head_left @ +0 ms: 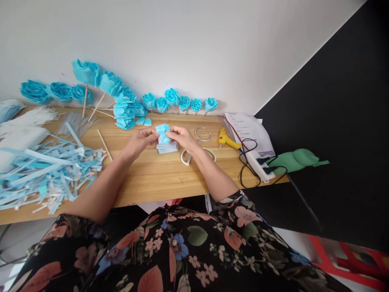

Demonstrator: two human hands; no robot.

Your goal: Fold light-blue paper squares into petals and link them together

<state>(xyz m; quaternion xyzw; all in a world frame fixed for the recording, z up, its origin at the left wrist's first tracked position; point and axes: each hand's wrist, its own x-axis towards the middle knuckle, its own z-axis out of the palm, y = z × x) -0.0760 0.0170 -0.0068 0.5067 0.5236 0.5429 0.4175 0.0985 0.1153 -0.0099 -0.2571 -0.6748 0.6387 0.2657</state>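
Observation:
My left hand (142, 140) and my right hand (181, 137) meet over the middle of the wooden table (152, 178). Both pinch a small folded light-blue piece (163, 132), left fingers on its left side, right fingers on its right. Just below it lies a small stack of light-blue cut pieces (167, 148). White-handled scissors (197, 151) lie right beside my right wrist. Two loose blue petals (143, 121) rest just beyond my left hand.
Finished blue flowers on sticks (88, 79) and a row of small blue flowers (179, 103) line the wall. A heap of blue and white strips (45, 170) covers the left. A yellow glue gun (227, 139), power strip (258, 164), papers (247, 127) sit right.

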